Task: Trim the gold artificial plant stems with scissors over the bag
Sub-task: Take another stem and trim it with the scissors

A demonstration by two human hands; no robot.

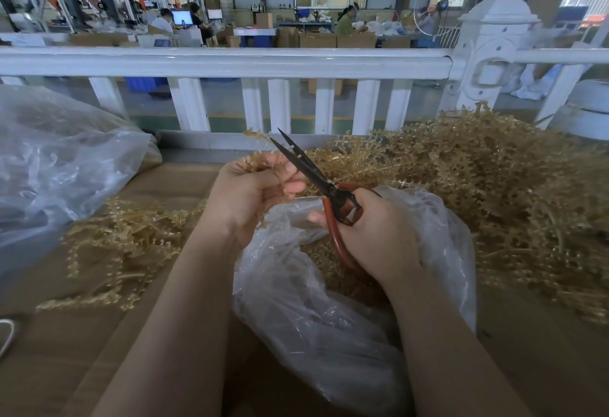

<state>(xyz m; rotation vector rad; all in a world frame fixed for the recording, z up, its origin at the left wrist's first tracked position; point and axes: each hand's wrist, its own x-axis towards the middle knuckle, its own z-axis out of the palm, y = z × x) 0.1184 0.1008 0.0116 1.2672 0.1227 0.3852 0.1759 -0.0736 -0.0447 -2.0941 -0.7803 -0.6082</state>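
The left hand (253, 192) grips a bunch of gold stems (260, 163) above the open clear bag (316, 301). The right hand (372, 238) grips red-handled scissors (316, 176), blades parted, pointing up and left past the left fingertips. One sprig crosses the blade tips. An untrimmed pile (494, 192) lies right, on the tabletop (43, 367).

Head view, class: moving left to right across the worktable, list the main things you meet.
Large clear plastic bag → small pile of gold stems → left hand gripping a gold stem → scissors → right hand gripping their handles → big heap of gold stems.
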